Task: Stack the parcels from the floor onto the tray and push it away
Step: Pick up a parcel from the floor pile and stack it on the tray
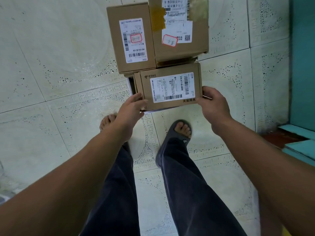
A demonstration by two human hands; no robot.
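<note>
The pale tiled floor [51, 65] fills most of the view, with a teal wall [303, 65] well out to the right of the fingers. Beyond the fingertips sit two cardboard boxes side by side and touching: the big parcel [172, 51], taped and labelled, straight ahead of the right fingers, and the tall parcel [115, 53], with a long white label, ahead of the left ones. Between the two hands is the small parcel [170, 87], label up, its far edge tucked against the other two boxes. The right hand [213, 104] grips its near right corner, fingers [207, 92] curled over the top edge. The left hand [129, 108] holds the near left corner, its fingers [136, 97] close together and laid along the box's left side. A white edge [129, 84] shows just past the left fingertips, under the boxes; whether it is the tray cannot be told. Below the right wrist, a dark slipper [179, 132] stands on the tiles.
</note>
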